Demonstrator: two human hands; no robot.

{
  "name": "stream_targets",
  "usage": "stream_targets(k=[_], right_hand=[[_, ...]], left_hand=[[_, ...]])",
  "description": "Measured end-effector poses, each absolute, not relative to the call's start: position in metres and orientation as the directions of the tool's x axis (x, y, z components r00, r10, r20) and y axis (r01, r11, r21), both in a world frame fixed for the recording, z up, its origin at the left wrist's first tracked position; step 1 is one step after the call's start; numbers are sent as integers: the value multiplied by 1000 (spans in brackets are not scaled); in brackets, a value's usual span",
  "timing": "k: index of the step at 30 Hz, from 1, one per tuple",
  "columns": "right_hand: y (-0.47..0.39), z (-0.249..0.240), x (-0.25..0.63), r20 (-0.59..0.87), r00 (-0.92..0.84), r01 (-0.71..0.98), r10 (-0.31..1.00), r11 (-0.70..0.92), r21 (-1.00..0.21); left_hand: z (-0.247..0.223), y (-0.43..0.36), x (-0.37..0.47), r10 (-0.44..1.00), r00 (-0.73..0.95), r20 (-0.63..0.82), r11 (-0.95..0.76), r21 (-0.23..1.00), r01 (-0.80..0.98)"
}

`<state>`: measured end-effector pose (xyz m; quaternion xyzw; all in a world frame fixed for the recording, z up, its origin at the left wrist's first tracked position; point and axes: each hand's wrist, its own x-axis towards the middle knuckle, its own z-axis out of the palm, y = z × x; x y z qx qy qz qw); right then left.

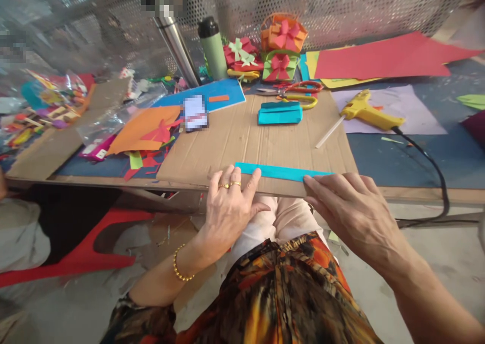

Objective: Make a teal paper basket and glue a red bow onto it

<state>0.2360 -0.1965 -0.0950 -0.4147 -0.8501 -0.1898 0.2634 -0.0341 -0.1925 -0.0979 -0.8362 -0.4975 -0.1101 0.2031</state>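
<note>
A narrow blue paper strip lies along the front edge of a brown cardboard sheet. At the strip's left end my left hand rests with its fingers apart, the fingertips touching the paper. My right hand presses on the right end, its fingers close together and covering part of the strip. Farther back on the cardboard sits a folded blue paper piece. Red-handled scissors and a yellow handle are just behind it.
A yellow glue gun lies on pale purple paper at the right, its black cable hanging over the edge. Orange paper, a phone, a green bottle, paper baskets and red sheets surround the cardboard.
</note>
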Motion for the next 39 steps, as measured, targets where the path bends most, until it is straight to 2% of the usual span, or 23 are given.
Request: stream_targets(k=[5, 10, 13, 17, 22, 28, 39], right_hand=[[-205, -100, 245, 639, -468, 853, 610, 500, 147], [-203, -92, 236, 756, -323, 913, 570, 397, 91], [-194, -87, 210, 729, -385, 870, 566, 486, 82], [-184, -102, 177, 600, -507, 798, 618, 600, 56], [-192, -123, 177, 583, -438, 837, 684, 546, -12], [-205, -123, 200, 641, -366, 873, 675, 487, -14], [-214, -129, 223, 724, -310, 909, 616, 416, 35]], left_hand=[[-103, -191, -34, 766, 473, 435, -423, -213, 881], [-109, -188, -37, 750, 466, 470, -422, -203, 884], [-109, -186, -39, 749, 471, 466, -429, -201, 881], [-107, -183, -41, 722, 508, 469, -443, -251, 861], [-103, -180, -39, 742, 516, 427, -419, -305, 855], [-92, -183, -34, 763, 525, 377, -409, -348, 844], [-91, -184, -32, 799, 480, 362, -400, -277, 874]])
